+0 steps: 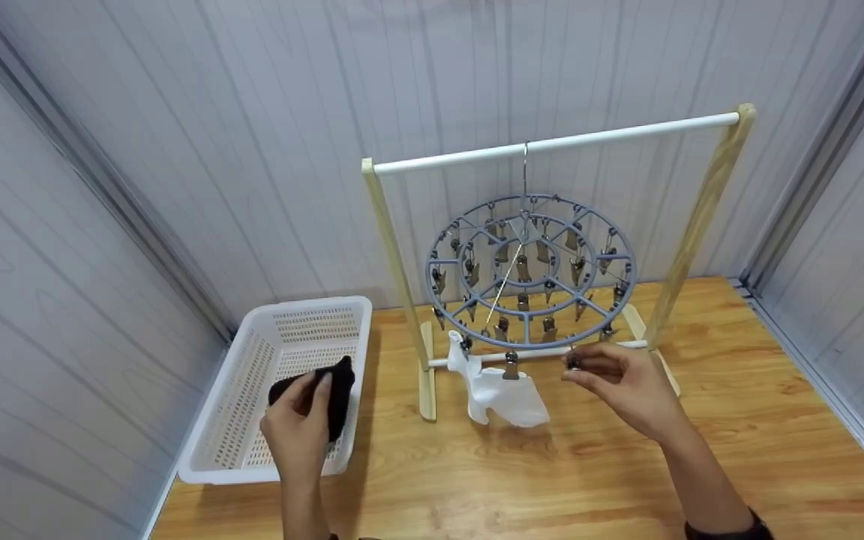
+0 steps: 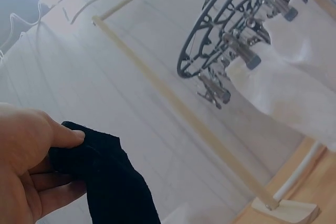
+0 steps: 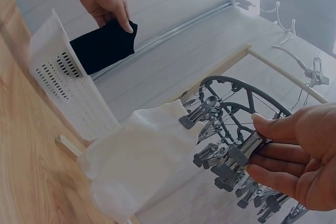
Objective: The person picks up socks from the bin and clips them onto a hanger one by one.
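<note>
- The left hand (image 1: 297, 429) pinches a black cloth (image 1: 340, 411) near one edge, thumb against fingers, so most of it hangs loose and unbunched.
- That cloth is over the basket (image 1: 252, 475), by its side nearest the stand (image 1: 390, 251); I can't tell whether its lower end touches anything inside.
- The right hand (image 1: 631, 386) grasps a clip (image 1: 573, 362) at the ring's near rim between thumb and fingers, probably to steady it, since the ring (image 1: 526, 343) hangs from one hook (image 1: 526, 178) and would likely swing.
- The hand's own fingers cover part of that clip, so whether its mouth is squeezed apart I can't say. No cloth shows in it.
- A white cloth (image 1: 511, 401) hangs just left of that hand, with clips at its upper edge bearing its weight; its folds hide whether it is one piece or two.
- The clips further in overlap too much to count.
- From the left wrist, the cloth's bottom is cut off; overhead, the dark cuff (image 1: 728, 529) on the right arm runs out of sight.
</note>
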`<act>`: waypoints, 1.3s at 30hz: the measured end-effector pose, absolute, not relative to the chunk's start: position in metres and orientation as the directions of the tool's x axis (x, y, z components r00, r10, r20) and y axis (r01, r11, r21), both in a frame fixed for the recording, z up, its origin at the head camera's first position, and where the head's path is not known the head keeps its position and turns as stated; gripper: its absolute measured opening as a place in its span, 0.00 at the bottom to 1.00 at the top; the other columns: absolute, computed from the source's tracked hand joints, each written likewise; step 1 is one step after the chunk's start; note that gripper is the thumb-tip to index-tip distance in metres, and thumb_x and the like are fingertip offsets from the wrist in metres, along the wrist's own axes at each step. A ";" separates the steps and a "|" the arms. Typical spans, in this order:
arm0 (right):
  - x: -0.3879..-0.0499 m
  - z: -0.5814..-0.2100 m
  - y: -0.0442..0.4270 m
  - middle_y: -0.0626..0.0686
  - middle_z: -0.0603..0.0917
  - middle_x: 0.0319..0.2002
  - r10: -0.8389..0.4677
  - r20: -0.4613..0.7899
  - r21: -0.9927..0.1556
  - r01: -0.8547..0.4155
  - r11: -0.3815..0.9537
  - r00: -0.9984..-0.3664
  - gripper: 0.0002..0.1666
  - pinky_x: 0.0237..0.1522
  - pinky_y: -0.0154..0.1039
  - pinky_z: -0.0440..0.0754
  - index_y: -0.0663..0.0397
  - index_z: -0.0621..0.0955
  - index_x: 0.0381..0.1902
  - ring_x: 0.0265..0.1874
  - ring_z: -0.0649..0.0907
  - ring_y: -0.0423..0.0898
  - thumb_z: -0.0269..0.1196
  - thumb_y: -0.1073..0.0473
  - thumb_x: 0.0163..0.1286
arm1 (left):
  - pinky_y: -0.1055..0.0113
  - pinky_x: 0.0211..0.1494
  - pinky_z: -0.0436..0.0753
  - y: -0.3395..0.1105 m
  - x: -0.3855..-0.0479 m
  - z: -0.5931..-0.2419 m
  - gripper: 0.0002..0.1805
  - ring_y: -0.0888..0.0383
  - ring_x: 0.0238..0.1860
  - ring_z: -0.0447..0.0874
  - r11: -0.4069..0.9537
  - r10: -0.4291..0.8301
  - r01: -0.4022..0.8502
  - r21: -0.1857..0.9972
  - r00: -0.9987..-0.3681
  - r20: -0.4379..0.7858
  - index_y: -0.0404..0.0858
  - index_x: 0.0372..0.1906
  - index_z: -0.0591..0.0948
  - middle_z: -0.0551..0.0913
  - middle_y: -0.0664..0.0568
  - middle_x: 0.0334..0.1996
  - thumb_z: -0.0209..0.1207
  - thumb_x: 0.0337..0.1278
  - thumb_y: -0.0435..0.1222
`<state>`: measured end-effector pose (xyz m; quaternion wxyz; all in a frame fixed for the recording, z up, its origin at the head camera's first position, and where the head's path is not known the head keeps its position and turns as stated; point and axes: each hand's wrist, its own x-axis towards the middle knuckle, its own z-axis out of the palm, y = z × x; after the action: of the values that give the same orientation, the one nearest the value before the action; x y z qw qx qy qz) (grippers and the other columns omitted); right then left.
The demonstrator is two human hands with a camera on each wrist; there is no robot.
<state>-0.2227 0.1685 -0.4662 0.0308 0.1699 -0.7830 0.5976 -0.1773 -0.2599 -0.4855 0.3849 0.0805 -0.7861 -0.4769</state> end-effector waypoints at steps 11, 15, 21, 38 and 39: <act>-0.221 -0.465 0.166 0.55 0.91 0.46 -0.208 0.252 -0.926 -0.298 0.232 -0.945 0.15 0.47 0.37 0.89 0.58 0.89 0.50 0.43 0.92 0.45 0.75 0.58 0.69 | 0.75 0.33 0.86 -0.227 -0.170 -0.471 0.05 0.48 0.30 0.91 0.445 -0.424 0.396 0.803 -0.696 0.579 0.31 0.42 0.91 0.92 0.42 0.37 0.72 0.62 0.27; -0.221 -0.464 0.166 0.56 0.91 0.46 -0.204 0.260 -0.927 -0.303 0.220 -0.944 0.14 0.47 0.38 0.89 0.58 0.89 0.50 0.43 0.92 0.45 0.75 0.59 0.69 | 0.71 0.34 0.88 -0.217 -0.170 -0.472 0.06 0.48 0.32 0.93 0.418 -0.390 0.427 0.802 -0.713 0.582 0.30 0.42 0.91 0.92 0.41 0.38 0.72 0.61 0.25; -0.221 -0.463 0.165 0.54 0.92 0.45 -0.210 0.282 -0.923 -0.325 0.205 -0.936 0.15 0.47 0.38 0.89 0.61 0.88 0.50 0.43 0.92 0.46 0.75 0.60 0.68 | 0.71 0.36 0.88 -0.201 -0.173 -0.477 0.06 0.53 0.33 0.93 0.411 -0.331 0.454 0.790 -0.734 0.594 0.32 0.42 0.91 0.92 0.44 0.37 0.72 0.61 0.25; -0.219 -0.465 0.161 0.58 0.91 0.43 -0.215 0.290 -0.935 -0.323 0.143 -0.933 0.13 0.44 0.42 0.90 0.65 0.88 0.46 0.40 0.92 0.49 0.76 0.64 0.66 | 0.66 0.40 0.90 -0.156 -0.171 -0.478 0.05 0.55 0.37 0.92 0.237 -0.150 0.453 0.859 -0.857 0.493 0.34 0.43 0.91 0.92 0.47 0.38 0.71 0.64 0.29; -0.219 -0.465 0.161 0.59 0.91 0.43 -0.211 0.284 -0.938 -0.316 0.141 -0.935 0.13 0.44 0.42 0.90 0.65 0.88 0.46 0.40 0.92 0.49 0.76 0.64 0.66 | 0.66 0.41 0.90 -0.153 -0.171 -0.479 0.05 0.55 0.37 0.92 0.229 -0.139 0.453 0.862 -0.861 0.489 0.34 0.43 0.91 0.93 0.48 0.38 0.71 0.64 0.29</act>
<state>-0.2186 0.1607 -0.4646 0.0417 0.1749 -0.7543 0.6315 -0.1713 -0.1530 -0.4786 0.2417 -0.1053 -0.7459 -0.6117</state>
